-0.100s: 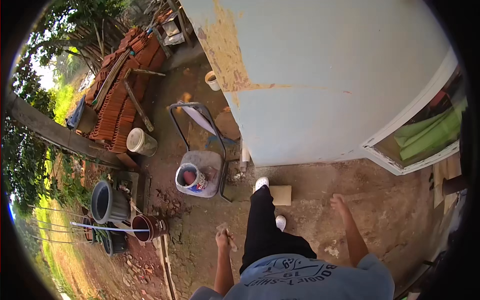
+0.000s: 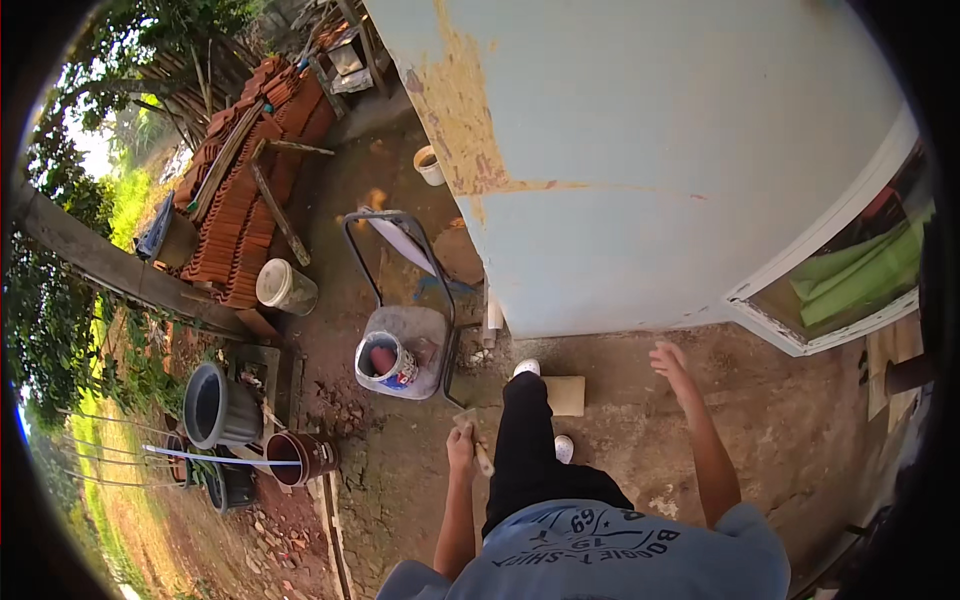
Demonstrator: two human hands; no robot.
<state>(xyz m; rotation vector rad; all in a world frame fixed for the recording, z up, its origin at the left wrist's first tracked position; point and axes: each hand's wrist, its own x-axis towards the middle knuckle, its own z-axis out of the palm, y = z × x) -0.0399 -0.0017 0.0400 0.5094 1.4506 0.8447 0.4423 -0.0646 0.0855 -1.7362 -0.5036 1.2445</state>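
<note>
My left hand is closed round a putty knife. Its pale handle sticks out to the right of my fist, and a flat end shows above the fingers. To the right, my right hand is held out with fingers apart and nothing in it, near the foot of the pale blue wall. A tan patch of bare or filled surface runs along that wall's left edge. Ahead of my left hand is a chair with a dirty seat, bearing a paint bucket with something reddish inside.
One of my shoes is beside a pale block. Leftward are a white lidded bucket, a large grey pot, a brown pot and stacked roof tiles. A window with green cloth is at right.
My left hand, with the putty knife, has moved forward and slightly right. My right hand has risen forward toward the wall, its fingers spreading.
</note>
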